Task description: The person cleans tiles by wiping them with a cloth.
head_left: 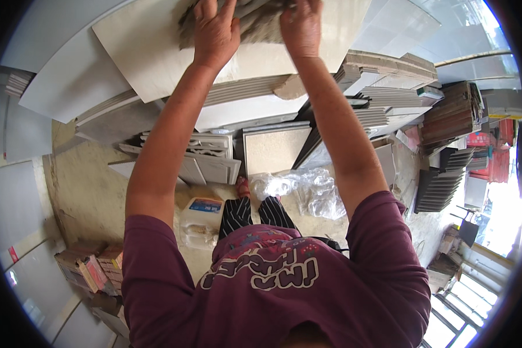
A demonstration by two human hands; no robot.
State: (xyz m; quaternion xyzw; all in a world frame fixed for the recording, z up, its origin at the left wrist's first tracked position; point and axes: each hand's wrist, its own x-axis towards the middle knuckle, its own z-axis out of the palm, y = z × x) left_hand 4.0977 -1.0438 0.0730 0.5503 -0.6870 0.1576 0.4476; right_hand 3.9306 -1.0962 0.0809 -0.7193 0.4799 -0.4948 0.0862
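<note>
A crumpled grey-brown cloth [260,26] lies against the face of a large cream tile [142,37] at the top of the head view. My left hand [216,33] grips the cloth's left part, its fingers bent into the folds. At the cloth's right end, my right hand [303,30] has its fingers closed on the edge; the fingertips are partly cut off by the frame. Both arms reach far forward, over the stacked tiles below the cream one.
Rows of leaning tiles [238,93] stand under my arms, with more tile stacks [388,95] to the right. By my feet are a plastic jug [202,217] and clear plastic wrap [316,194]. Cartons [90,264] sit at the left, a dark display rack [443,180] at the right.
</note>
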